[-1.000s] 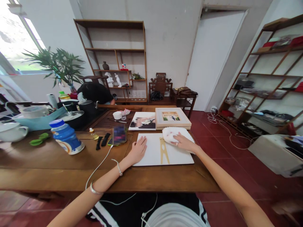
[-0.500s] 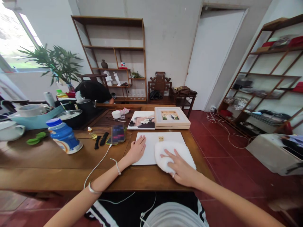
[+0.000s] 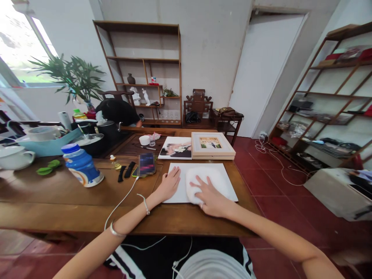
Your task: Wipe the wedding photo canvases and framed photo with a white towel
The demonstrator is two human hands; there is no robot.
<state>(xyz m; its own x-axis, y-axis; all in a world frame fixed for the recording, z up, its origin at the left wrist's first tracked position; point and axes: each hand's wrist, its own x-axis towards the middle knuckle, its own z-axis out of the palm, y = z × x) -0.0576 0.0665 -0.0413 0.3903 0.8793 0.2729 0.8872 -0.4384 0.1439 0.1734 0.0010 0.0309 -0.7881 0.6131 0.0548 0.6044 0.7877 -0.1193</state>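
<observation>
A white board (image 3: pixel 223 182) lies flat on the wooden table (image 3: pixel 72 201) in front of me. My left hand (image 3: pixel 169 185) rests flat on the board's left edge, fingers stretched out. My right hand (image 3: pixel 210 195) presses a white cloth (image 3: pixel 194 182) onto the board's near middle, fingers spread over the cloth. Beyond the board lie a framed picture (image 3: pixel 211 145) and an unframed photo print (image 3: pixel 176 147).
A phone (image 3: pixel 145 164) with a white cable, two black clips (image 3: pixel 125 172) and a blue bottle (image 3: pixel 81 166) lie to the left. Pots, a teal tray (image 3: pixel 48 145) and a plant (image 3: pixel 72 77) crowd the far left. Another person (image 3: pixel 117 112) bends behind the table. Shelves stand at the back and right.
My right hand has swept the cloth from the board's far right corner down to its near edge, then left toward the middle. My left hand has stayed put.
</observation>
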